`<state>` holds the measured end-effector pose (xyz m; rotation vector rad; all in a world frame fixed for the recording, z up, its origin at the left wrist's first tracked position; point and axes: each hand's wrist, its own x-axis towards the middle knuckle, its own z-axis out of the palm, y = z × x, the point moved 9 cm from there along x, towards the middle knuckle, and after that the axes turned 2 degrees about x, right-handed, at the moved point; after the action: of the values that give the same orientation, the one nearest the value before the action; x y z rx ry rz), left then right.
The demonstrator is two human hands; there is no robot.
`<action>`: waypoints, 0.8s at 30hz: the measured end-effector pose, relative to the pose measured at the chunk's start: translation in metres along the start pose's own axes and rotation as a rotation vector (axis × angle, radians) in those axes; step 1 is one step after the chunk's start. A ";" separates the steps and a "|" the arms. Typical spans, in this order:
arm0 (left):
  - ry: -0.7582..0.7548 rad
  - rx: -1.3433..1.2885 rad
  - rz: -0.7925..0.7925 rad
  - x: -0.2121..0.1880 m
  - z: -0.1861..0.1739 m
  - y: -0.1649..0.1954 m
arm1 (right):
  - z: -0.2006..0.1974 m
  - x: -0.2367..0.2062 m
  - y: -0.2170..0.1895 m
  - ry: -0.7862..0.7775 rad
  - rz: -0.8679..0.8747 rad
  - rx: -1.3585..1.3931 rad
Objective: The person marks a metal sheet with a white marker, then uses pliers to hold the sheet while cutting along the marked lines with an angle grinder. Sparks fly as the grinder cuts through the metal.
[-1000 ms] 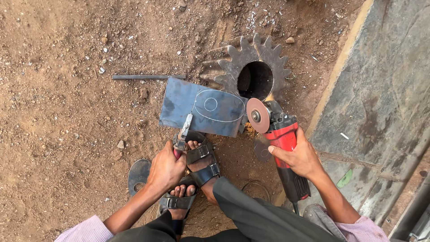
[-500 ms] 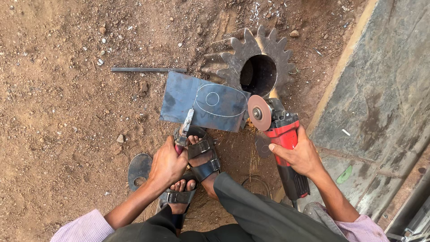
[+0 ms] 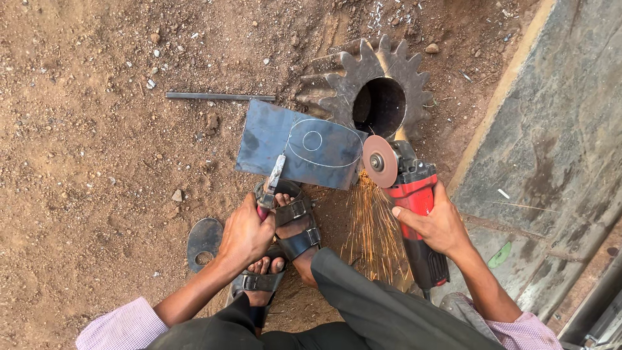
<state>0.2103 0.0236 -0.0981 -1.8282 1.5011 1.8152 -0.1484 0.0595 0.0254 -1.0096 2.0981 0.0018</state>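
My right hand [image 3: 435, 223] grips a red and black angle grinder [image 3: 414, 207]. Its disc [image 3: 380, 161] touches the right edge of a dark metal plate [image 3: 272, 139] with an oval and a small circle scribed on it. Orange sparks [image 3: 372, 223] fly down toward me. My left hand [image 3: 246, 234] is closed on red-handled pliers [image 3: 271, 183] clamped on the plate's near edge. My sandalled foot [image 3: 295, 223] is just below the plate.
A large rusty toothed gear [image 3: 337, 84] with a round hole lies behind the plate. A thin steel rod [image 3: 217, 96] lies on the dirt to the left. A flat oval metal cut-out [image 3: 204, 241] lies near my left arm. A grey concrete slab [image 3: 557, 142] runs along the right.
The grinder disc has come against the plate's right edge and sparks now fly. The left hand keeps the pliers on the plate.
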 end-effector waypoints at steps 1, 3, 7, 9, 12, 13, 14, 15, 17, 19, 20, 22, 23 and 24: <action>-0.005 0.004 -0.007 0.000 0.000 -0.001 | 0.000 0.000 -0.001 0.001 -0.013 0.004; -0.014 0.012 -0.018 0.000 0.001 -0.001 | -0.001 0.001 -0.002 0.009 -0.025 -0.008; 0.000 0.011 -0.003 -0.001 0.000 -0.001 | 0.001 0.002 -0.004 0.001 -0.046 0.031; 0.005 0.012 0.008 -0.001 0.000 0.000 | 0.001 0.003 -0.004 0.006 -0.044 0.025; 0.020 0.008 0.024 -0.001 -0.001 0.001 | 0.002 0.004 -0.001 0.005 -0.006 0.010; 0.009 0.017 0.020 -0.001 0.000 0.000 | 0.002 0.004 0.000 0.002 0.011 0.003; -0.001 0.025 0.015 0.000 0.001 0.000 | 0.002 0.005 0.001 0.005 0.021 -0.017; -0.010 0.033 0.010 0.000 0.002 -0.001 | 0.001 0.005 0.002 0.008 0.030 -0.038; 0.005 0.026 0.020 0.000 0.000 -0.001 | 0.003 0.006 0.004 0.001 0.036 -0.022; 0.013 0.018 0.031 0.000 0.000 0.000 | 0.004 0.008 0.003 -0.009 0.023 0.053; 0.014 0.010 0.033 0.000 0.000 0.000 | 0.004 0.008 0.003 -0.009 0.017 0.047; 0.010 0.007 0.031 0.000 0.000 0.000 | 0.005 0.010 0.002 -0.006 0.003 0.035; 0.007 0.011 0.027 0.000 0.001 0.000 | 0.004 0.010 0.002 0.000 -0.002 0.030; 0.003 0.014 0.021 0.000 0.002 -0.001 | 0.004 0.010 0.002 0.004 -0.006 0.024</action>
<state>0.2098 0.0249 -0.0990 -1.8159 1.5356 1.8071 -0.1507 0.0550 0.0152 -1.0025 2.0933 -0.0283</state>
